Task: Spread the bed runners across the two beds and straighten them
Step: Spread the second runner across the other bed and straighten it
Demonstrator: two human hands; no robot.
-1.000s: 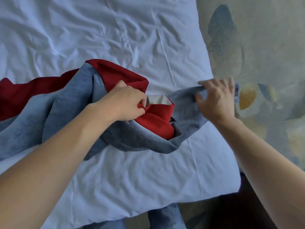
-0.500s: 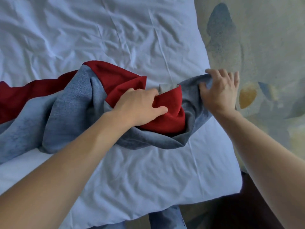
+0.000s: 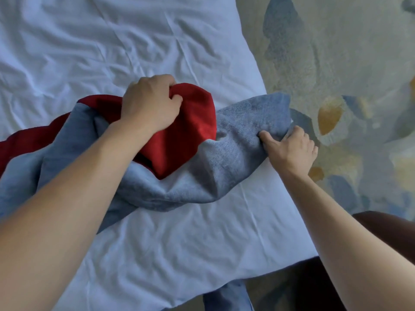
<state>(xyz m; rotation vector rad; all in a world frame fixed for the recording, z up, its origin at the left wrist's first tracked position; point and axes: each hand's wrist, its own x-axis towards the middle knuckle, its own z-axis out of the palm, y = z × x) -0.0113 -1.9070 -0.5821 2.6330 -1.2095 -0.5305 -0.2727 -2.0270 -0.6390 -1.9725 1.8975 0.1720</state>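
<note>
Both hands gripping a bunched red-and-grey woven fabric bed runner (image 3: pixel 190 158) on a bed with a wrinkled white sheet (image 3: pixel 157 254).

The left hand (image 3: pixel 150 104), forearm reaching in from the lower left, has its fingers curled into the red fold; the right hand (image 3: pixel 289 149), at the bed's right edge, pinches the grey end (thumb on top, fingers tucked beneath). The crumpled runner's long axis runs left to right across the bed, its grey end pointing toward the patterned carpet (image 3: pixel 336 63).

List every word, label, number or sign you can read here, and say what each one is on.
None: no readable text shows in this view.
The red and grey-blue fabric bed runner, the white wrinkled bed sheet and the patterned carpet carry no lettering. No tag shows near the left hand or right hand.
</note>
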